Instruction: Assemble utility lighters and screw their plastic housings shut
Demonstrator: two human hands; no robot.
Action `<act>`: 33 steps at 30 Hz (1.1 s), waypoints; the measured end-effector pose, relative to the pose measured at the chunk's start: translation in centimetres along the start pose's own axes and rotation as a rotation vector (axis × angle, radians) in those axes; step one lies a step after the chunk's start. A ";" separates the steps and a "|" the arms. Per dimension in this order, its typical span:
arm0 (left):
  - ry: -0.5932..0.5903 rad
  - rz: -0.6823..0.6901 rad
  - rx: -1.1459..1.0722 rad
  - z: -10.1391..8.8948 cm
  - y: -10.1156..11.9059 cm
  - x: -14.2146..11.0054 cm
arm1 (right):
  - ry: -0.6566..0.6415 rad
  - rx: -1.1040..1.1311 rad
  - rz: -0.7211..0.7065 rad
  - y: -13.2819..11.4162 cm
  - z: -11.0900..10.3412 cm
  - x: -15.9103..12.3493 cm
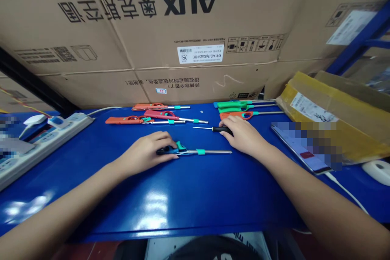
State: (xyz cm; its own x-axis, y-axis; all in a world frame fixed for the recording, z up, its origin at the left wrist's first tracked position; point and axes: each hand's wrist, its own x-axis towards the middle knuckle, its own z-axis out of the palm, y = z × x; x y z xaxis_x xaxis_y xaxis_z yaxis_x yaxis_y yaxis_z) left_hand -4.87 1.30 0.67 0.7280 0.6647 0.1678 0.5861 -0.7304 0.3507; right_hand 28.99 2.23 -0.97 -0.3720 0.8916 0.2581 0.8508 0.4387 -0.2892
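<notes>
My left hand (pixel 152 148) closes its thumb and fingers on the rear of a partly opened long-nosed lighter (pixel 183 151), with blue and black inner parts and a green trigger. Its metal tube (pixel 217 152), with a green collar, points right over the blue table. My right hand (pixel 240 132) grips a screwdriver (pixel 219 129) by its black handle, the thin shaft pointing left. Behind my left hand lie several orange and red lighters, among them a red lighter (pixel 161 115) and an orange lighter (pixel 128 120). Just beyond my right hand is another orange lighter (pixel 227 115).
Green lighters (pixel 233 107) lie at the back right. A phone (pixel 300 146) and a yellow-taped cardboard box (pixel 332 118) stand to the right. At left runs a white power strip (pixel 51 140) with plugs. A large carton (pixel 137 48) walls off the back of the blue table (pixel 195 199).
</notes>
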 end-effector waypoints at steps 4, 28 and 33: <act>0.007 0.018 -0.074 2.4 3.7 1.7 | 0.020 0.062 -0.060 -0.4 -0.3 -0.1; -0.389 -0.184 -0.027 -2.6 2.7 3.7 | -0.441 0.349 -0.213 -4.1 -2.3 -1.4; -0.517 -0.290 -0.100 -3.9 2.6 1.5 | -0.326 0.370 -0.059 -4.1 -2.4 -1.4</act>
State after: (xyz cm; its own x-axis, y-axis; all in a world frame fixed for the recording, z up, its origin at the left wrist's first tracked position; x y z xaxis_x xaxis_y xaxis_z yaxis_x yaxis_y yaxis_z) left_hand -3.68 1.02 5.42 0.6365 0.6538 -0.4092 0.7688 -0.4954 0.4044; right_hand 26.91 -1.10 2.08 -0.5628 0.8266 -0.0007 0.6579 0.4473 -0.6058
